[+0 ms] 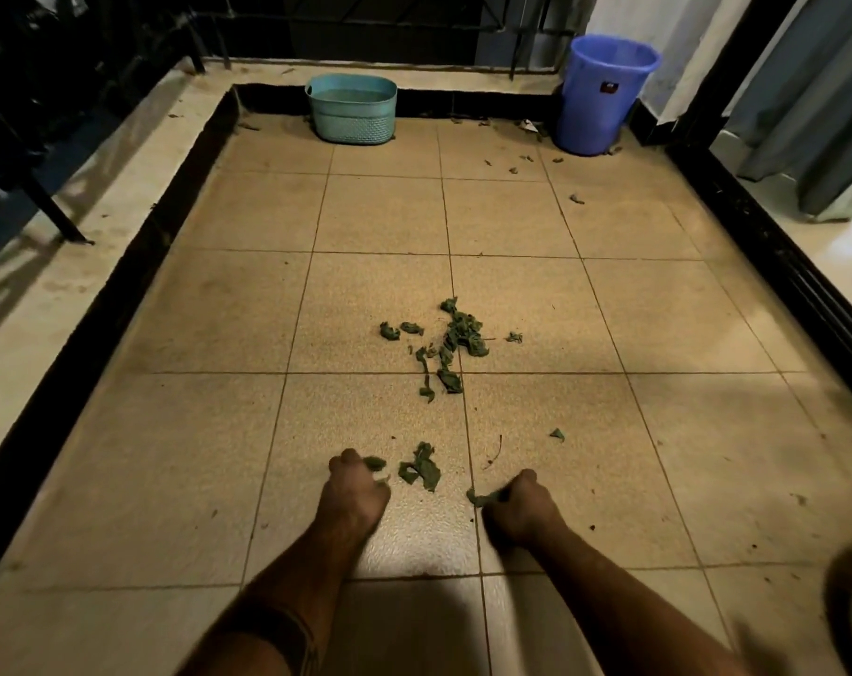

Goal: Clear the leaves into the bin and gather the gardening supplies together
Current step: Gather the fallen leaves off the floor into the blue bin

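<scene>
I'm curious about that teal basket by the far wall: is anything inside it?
From this angle the teal basket shows only bare pale inner wall near its rim. Its front wall hides the bottom, so anything lying low inside cannot be seen.

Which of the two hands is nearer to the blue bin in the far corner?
Right. The right hand is on the same side as the blue bin, though far below it across the floor. The left hand lies further to the left, so further away.
</scene>
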A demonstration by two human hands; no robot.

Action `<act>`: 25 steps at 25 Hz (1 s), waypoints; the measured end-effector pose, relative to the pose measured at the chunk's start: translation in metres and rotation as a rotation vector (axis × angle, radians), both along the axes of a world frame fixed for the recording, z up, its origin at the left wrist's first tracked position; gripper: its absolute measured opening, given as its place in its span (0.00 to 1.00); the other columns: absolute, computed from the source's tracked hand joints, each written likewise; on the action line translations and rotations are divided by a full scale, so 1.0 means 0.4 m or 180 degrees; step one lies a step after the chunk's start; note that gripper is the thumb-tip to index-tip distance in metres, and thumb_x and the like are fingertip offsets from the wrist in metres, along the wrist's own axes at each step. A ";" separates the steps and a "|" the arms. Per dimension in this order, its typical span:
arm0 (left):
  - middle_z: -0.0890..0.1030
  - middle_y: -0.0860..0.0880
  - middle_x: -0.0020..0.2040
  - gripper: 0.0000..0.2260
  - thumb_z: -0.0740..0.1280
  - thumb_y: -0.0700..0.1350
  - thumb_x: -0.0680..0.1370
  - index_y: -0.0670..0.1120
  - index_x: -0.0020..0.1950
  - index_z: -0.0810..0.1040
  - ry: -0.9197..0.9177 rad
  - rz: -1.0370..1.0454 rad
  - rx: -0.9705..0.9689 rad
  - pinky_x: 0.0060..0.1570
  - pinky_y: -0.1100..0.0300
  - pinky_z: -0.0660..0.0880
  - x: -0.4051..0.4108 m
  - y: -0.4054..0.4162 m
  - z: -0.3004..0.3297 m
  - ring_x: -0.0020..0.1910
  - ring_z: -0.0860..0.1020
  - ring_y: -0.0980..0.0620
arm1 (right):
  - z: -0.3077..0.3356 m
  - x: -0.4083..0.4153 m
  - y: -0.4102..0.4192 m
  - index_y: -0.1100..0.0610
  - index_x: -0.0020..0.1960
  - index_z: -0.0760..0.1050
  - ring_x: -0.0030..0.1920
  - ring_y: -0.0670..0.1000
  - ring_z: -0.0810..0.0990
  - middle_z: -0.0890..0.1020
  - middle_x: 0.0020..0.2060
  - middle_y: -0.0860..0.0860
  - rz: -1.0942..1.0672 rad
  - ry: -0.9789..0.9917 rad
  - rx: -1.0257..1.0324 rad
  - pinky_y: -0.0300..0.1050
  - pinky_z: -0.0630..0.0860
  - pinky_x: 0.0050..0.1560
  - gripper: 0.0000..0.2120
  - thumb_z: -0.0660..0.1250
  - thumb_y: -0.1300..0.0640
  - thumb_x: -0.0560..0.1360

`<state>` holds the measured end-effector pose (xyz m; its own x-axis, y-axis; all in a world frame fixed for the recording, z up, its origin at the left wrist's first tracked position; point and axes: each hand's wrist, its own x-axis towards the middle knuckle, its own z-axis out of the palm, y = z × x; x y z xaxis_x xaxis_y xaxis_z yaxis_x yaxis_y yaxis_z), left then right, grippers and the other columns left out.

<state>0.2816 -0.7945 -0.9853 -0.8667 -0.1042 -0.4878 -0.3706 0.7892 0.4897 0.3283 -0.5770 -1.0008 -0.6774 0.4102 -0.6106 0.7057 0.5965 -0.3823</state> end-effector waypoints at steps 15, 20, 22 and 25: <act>0.34 0.50 0.81 0.34 0.45 0.71 0.80 0.58 0.82 0.41 0.0624 -0.3994 -0.0830 0.73 0.44 0.28 0.027 0.137 -0.105 0.79 0.31 0.46 | 0.070 -0.091 0.073 0.52 0.70 0.70 0.64 0.54 0.74 0.73 0.66 0.54 0.0903 0.0375 0.0516 0.53 0.77 0.64 0.21 0.68 0.55 0.78; 0.37 0.51 0.81 0.34 0.41 0.71 0.80 0.57 0.82 0.46 0.0590 -0.2497 -0.1140 0.78 0.41 0.37 -0.133 0.059 -0.066 0.80 0.36 0.45 | 0.065 -0.166 0.030 0.49 0.73 0.70 0.63 0.51 0.77 0.77 0.66 0.50 0.1195 0.0800 0.0429 0.50 0.77 0.62 0.21 0.64 0.56 0.80; 0.40 0.52 0.82 0.33 0.45 0.70 0.80 0.57 0.82 0.50 0.0733 -0.2231 -0.0952 0.77 0.45 0.39 -0.196 0.037 -0.036 0.81 0.39 0.47 | 0.068 -0.207 0.056 0.50 0.73 0.69 0.63 0.52 0.77 0.76 0.66 0.51 0.1063 0.0817 0.0573 0.51 0.78 0.61 0.21 0.65 0.55 0.81; 0.36 0.50 0.82 0.37 0.54 0.70 0.79 0.55 0.83 0.44 0.0827 -0.1703 -0.0988 0.77 0.43 0.40 -0.255 0.041 -0.010 0.81 0.38 0.45 | 0.074 -0.261 0.080 0.52 0.75 0.67 0.65 0.54 0.75 0.73 0.69 0.53 0.0992 0.0673 0.0769 0.54 0.77 0.63 0.23 0.66 0.52 0.81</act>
<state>0.1798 -0.7780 -0.9895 -0.9232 0.2706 -0.2730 0.2102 0.9500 0.2307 0.2237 -0.5451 -0.9711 -0.8910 0.2803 -0.3570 0.3992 0.8583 -0.3224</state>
